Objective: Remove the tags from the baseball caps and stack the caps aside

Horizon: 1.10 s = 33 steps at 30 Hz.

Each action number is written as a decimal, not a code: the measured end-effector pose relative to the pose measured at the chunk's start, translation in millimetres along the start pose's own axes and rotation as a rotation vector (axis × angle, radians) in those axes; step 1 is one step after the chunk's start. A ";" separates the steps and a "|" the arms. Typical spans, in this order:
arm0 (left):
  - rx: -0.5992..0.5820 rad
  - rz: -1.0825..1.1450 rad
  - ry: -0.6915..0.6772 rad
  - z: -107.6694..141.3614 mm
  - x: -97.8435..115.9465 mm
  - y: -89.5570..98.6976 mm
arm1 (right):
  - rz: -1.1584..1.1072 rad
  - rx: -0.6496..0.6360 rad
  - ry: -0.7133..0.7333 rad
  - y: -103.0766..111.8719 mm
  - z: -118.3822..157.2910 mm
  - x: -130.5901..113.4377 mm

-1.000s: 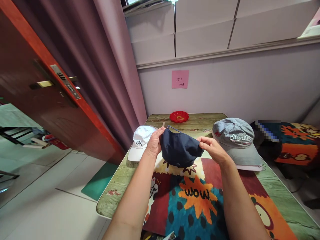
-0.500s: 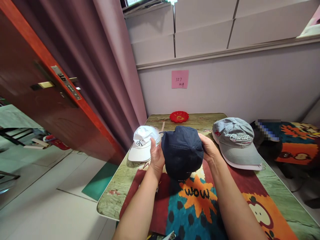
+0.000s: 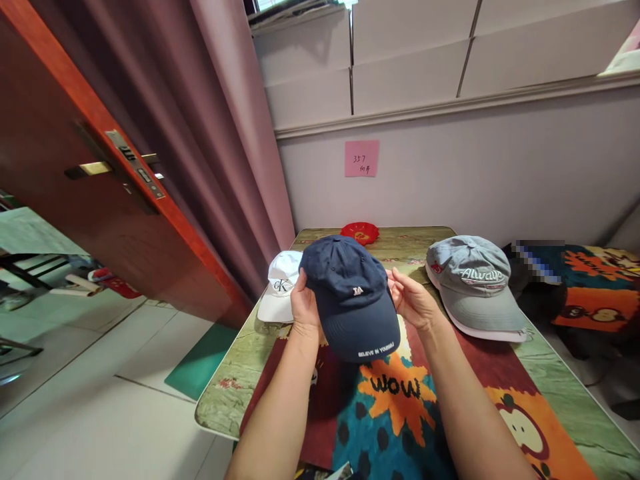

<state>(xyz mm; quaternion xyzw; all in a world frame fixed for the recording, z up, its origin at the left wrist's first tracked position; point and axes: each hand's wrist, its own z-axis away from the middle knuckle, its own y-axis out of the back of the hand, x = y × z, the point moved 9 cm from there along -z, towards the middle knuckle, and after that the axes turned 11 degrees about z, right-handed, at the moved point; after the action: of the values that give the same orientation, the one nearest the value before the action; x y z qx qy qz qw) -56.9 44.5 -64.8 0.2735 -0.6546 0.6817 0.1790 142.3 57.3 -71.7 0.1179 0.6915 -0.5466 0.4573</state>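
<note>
Looking down, I see the bench (image 3: 220, 395), then the patterned mat (image 3: 395, 390) across it. On the right sits the grey cap (image 3: 470, 275). Above the mat is the navy cap (image 3: 340, 267), brim towards me: left hand (image 3: 306, 303) grasping one side, right hand (image 3: 415, 300) fingering the other edge. Smaller in view are the white cap (image 3: 276, 305) and red dish (image 3: 361, 231). I judge the navy cap light, its crown soft, its brim stiffer; opposite lower crown edges offer the best hold.
</note>
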 end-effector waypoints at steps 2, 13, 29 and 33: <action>0.022 0.020 0.002 -7.1 6.5 4.9 | 0.022 0.037 0.005 -2.5 -1.7 6.1; 0.085 0.014 0.013 -29.6 -9.3 -0.4 | -0.316 0.438 0.092 -17.9 60.2 66.4; -0.403 -1.227 -0.062 64.2 -96.1 21.9 | -0.153 0.978 0.493 168.2 92.6 -124.7; -0.388 -1.212 -0.074 60.4 -95.7 24.6 | -0.189 1.251 0.301 222.2 127.6 -65.8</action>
<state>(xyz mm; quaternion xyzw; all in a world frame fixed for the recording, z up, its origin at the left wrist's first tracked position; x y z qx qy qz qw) 11.9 -6.4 -142.9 0.5814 -0.5010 0.3183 0.5564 390.3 52.5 -163.5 0.3759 0.3064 -0.8615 0.1504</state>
